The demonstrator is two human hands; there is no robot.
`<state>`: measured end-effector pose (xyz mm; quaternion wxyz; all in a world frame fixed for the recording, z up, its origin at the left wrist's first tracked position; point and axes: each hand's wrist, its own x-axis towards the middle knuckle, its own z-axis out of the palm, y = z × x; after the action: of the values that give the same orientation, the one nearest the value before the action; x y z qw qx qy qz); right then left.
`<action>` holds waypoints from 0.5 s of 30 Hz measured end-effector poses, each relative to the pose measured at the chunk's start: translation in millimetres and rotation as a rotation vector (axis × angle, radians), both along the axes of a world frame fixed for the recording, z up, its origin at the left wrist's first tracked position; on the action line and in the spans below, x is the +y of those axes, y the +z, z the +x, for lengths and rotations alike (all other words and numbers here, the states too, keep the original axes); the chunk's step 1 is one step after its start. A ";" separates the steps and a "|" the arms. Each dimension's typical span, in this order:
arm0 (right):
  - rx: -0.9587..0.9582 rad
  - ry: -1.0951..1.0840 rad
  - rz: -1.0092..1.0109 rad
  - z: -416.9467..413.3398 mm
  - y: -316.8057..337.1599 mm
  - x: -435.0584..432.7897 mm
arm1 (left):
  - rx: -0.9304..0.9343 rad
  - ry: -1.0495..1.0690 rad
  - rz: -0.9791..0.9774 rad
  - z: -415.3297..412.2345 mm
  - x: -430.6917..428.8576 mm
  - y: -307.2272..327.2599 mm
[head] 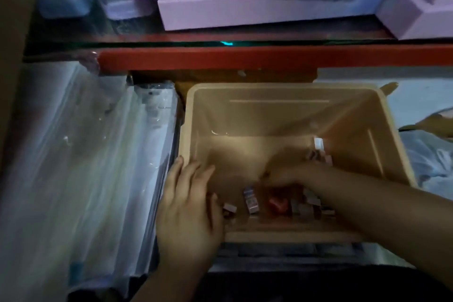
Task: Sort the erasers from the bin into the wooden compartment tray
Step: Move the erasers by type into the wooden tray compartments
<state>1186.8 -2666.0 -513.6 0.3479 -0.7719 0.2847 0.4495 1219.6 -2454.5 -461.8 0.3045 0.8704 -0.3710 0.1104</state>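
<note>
Beige plastic bin (282, 86) holds scattered erasers (251, 200); left hand (188, 203) rests straight-fingered across its rim, holding nothing, while right hand (286, 174) reaches inside, its grip too blurred to tell.

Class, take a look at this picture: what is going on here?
A person works over a beige bin with both hands. The left hand lies on the bin's left wall, fingers fairly straight. The right hand reaches down to the erasers scattered on the bin's floor. It is blurred, so whether its grip holds one cannot be told. No wooden tray is in view.
</note>
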 end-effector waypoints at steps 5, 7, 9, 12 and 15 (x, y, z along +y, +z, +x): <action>-0.183 0.123 0.054 13.2 -13.5 30.9 | 0.030 -0.023 -0.072 0.7 1.9 -3.3; -0.207 0.093 0.098 16.1 -16.4 39.3 | 0.062 -0.024 -0.119 0.5 3.3 -5.1; -0.219 0.073 0.146 17.0 -20.2 43.1 | 0.101 -0.002 -0.173 -0.7 3.6 -5.8; -0.222 0.056 0.203 14.0 -19.1 42.0 | 0.123 0.040 -0.218 -3.3 1.2 -5.8; -0.262 0.039 0.275 12.4 -22.8 42.4 | 0.089 0.066 -0.187 -4.9 -1.2 -5.0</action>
<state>1199.2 -2623.6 -536.4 0.4752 -0.7745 0.1579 0.3865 1214.8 -2455.7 -466.8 0.3967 0.8539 -0.3162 0.1158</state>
